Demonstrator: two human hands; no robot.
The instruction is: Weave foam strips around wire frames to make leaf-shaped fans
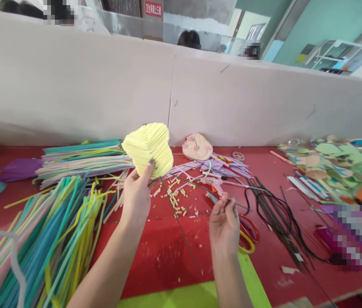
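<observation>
A pale yellow, ribbed, lobed petal [150,149] made of pipe cleaners is pinched between the thumb and fingers of my left hand [137,194]. Two thin dark wires [184,233] run out from its base, one down toward me and one to the right. My right hand [224,220] has its fingertips closed on the right-hand wire. Just behind that hand lie scissors with red and yellow handles [247,246], partly covered by it. A pink glue gun [215,185] rests beyond my right fingertips.
Bundles of coloured pipe cleaners [62,235] fill the left side. Yellow clippings [174,196] litter the red table [155,256]. A cream petal piece [197,146] leans by the white partition [104,85]. Black cord [274,214], dark wires and green paper pieces [338,158] lie right.
</observation>
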